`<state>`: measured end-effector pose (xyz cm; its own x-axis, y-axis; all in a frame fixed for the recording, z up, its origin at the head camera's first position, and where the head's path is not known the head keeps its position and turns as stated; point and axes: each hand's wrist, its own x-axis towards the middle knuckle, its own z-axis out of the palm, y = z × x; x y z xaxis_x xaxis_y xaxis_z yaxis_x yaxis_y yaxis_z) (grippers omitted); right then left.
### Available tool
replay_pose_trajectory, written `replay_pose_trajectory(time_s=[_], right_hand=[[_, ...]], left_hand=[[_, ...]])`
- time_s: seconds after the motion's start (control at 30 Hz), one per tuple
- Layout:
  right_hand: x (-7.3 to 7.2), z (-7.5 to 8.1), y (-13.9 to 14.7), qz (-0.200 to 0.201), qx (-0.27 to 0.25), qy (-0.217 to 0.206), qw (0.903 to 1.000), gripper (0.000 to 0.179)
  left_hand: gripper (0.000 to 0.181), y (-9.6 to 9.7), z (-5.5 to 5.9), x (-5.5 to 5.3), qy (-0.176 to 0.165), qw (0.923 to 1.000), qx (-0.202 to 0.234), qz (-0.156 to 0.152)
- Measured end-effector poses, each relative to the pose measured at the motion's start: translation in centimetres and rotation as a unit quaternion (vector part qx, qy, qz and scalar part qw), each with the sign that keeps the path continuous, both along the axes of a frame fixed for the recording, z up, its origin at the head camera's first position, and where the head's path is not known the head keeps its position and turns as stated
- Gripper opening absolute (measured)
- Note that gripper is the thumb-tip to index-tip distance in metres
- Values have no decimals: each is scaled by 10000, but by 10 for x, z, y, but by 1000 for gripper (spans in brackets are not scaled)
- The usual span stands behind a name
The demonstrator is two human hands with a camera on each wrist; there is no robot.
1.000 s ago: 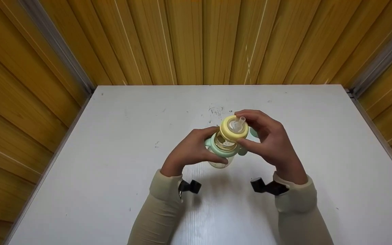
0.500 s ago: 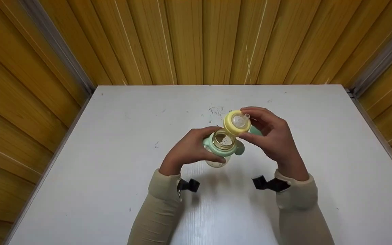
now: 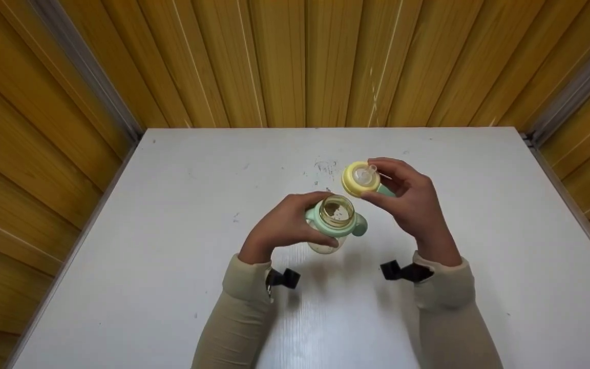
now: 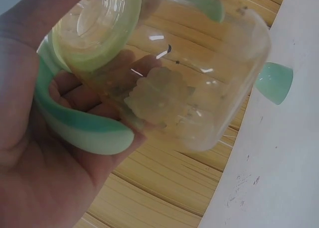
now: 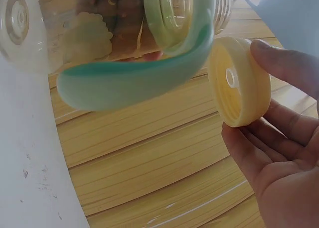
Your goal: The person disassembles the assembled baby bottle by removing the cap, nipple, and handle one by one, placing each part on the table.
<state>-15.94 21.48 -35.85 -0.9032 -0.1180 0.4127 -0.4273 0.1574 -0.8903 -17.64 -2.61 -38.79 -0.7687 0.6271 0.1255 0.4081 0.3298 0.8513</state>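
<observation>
In the head view my left hand (image 3: 287,221) grips a clear baby bottle (image 3: 336,218) around its pale green handled collar, the bare threaded mouth tilted up toward the camera. A handle (image 4: 87,131) curves past the palm in the left wrist view, and a flower-shaped print shows on the bottle's wall. My right hand (image 3: 412,197) pinches a yellow screw ring (image 3: 349,182) with a clear spout (image 3: 372,169) between thumb and fingers. The ring is up and right of the bottle's mouth, apart from it. Its threaded underside faces the bottle in the right wrist view.
A green cap (image 4: 275,83) stands on the white table (image 3: 182,236); in the head view the right hand partly hides it. Wood-look panels (image 3: 285,61) rise beyond the table's far edge. Black wrist cameras (image 3: 290,278) sit on both cuffs.
My right hand has lifted the yellow ring off the bottle's mouth and moved it up and right, baring the threaded neck. The left hand with the bottle has hardly moved.
</observation>
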Motion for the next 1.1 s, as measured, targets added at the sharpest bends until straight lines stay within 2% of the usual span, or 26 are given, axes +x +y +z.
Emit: replay_pose_trajectory(time_s=[0.3,0.53,0.8,1.1], right_hand=[[-13,-16,4,-183,249,-277,9991,53],[-18,-22,4,-153,213,-472,9985,53],[-24,-29,6,-350,573,-673,9955,56],[-29,-38,9,-519,793,-987,9906,60]], left_hand=[[70,0,0,0,-34,10000,58,43],[69,0,-3,-2,-32,9998,143,152],[70,0,-6,-4,34,9994,246,257],[72,0,-7,-5,-122,9988,295,381]])
